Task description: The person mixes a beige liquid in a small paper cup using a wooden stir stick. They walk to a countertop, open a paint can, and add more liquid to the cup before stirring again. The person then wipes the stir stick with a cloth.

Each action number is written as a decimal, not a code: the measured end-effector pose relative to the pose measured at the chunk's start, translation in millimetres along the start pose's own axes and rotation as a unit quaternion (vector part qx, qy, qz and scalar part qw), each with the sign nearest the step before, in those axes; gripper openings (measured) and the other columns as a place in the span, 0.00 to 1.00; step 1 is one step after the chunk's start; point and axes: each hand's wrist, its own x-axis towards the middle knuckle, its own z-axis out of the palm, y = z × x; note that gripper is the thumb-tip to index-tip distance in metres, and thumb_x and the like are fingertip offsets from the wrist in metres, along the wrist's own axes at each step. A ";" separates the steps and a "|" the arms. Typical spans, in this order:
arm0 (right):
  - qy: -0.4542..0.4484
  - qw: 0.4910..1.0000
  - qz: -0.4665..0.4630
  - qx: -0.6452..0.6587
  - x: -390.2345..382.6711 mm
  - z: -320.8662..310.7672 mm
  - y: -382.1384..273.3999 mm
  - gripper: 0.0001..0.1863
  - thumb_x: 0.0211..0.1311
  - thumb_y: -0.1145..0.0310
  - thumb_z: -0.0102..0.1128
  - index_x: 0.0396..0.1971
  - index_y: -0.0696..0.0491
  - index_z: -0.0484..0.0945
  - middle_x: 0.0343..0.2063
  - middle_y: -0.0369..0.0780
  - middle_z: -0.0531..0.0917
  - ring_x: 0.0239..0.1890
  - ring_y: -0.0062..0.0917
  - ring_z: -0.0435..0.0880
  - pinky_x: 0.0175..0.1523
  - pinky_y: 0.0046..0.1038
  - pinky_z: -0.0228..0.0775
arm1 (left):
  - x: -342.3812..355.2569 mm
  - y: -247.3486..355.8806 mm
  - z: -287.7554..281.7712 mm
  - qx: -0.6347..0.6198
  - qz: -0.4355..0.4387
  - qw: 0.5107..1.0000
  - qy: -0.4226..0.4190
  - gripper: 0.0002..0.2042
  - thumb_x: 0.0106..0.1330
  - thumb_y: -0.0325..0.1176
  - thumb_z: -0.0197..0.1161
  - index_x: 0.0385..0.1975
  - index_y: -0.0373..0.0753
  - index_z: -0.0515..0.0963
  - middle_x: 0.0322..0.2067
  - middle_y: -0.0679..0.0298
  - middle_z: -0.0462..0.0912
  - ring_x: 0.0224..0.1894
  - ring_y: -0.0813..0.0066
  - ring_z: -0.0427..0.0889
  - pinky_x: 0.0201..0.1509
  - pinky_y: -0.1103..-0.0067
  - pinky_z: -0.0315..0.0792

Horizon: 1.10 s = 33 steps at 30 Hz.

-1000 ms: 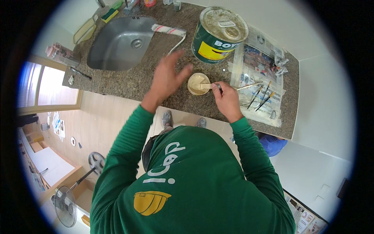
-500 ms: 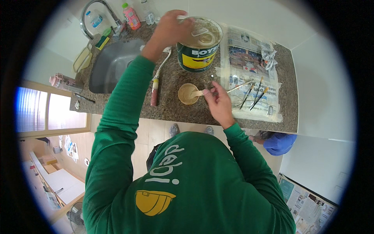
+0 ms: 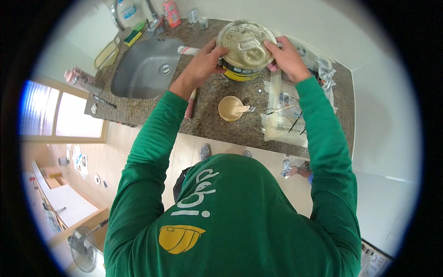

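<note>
A large paint can (image 3: 241,76) with a metal top, dark green and yellow on its side, stands near the back of the counter. My left hand (image 3: 210,62) grips the left of its rim. My right hand (image 3: 285,57) is closed around the right side. The metal lid (image 3: 249,48) faces up between them, and I cannot tell whether the can is lifted off the counter. In front is a small round tub (image 3: 227,110) of pale beige contents, a flat wooden stick (image 3: 241,109) leaning in it. Beside my left wrist lies a paint roller (image 3: 190,105), partly covered by the arm.
Left is a grey sink (image 3: 138,78) with bottles (image 3: 171,14) and a sponge (image 3: 132,38) behind it. Taped newspaper (image 3: 286,129) with thin brushes (image 3: 296,121) covers the right side. Below the counter, another person's hand (image 3: 291,171) shows at right.
My right hand has let go of the wooden stick and moved up to the can's right side. My left hand has come down from above the lid to its left rim.
</note>
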 end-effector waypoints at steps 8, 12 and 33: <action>-0.048 0.994 -0.070 0.068 -85.8 35.8 27.5 0.43 0.79 0.66 0.69 0.86 0.54 0.56 0.63 0.45 0.85 0.48 0.25 0.92 0.43 0.27 0.90 | -47.6 -26.0 -28.2 0.149 0.209 0.964 -0.074 0.36 0.83 0.31 0.61 0.88 0.48 0.57 0.79 0.61 0.72 0.76 0.70 0.72 0.82 0.70 0.64; -0.030 0.992 -0.067 0.104 -108.4 58.5 44.8 0.45 0.80 0.69 0.68 0.87 0.54 0.51 0.68 0.45 0.82 0.57 0.22 0.87 0.51 0.27 0.89 | -61.6 -38.1 -43.2 0.161 0.209 0.960 -0.090 0.38 0.80 0.30 0.66 0.87 0.50 0.58 0.84 0.58 0.62 0.83 0.66 0.62 0.87 0.67 0.56; 0.061 0.974 -0.167 0.140 -151.8 92.3 78.8 0.43 0.80 0.76 0.65 0.85 0.60 0.51 0.73 0.50 0.76 0.66 0.29 0.82 0.70 0.32 0.77 | -100.2 -35.4 -38.1 0.252 0.303 0.915 -0.082 0.36 0.74 0.30 0.70 0.81 0.61 0.70 0.86 0.49 0.54 0.82 0.42 0.65 0.84 0.55 0.68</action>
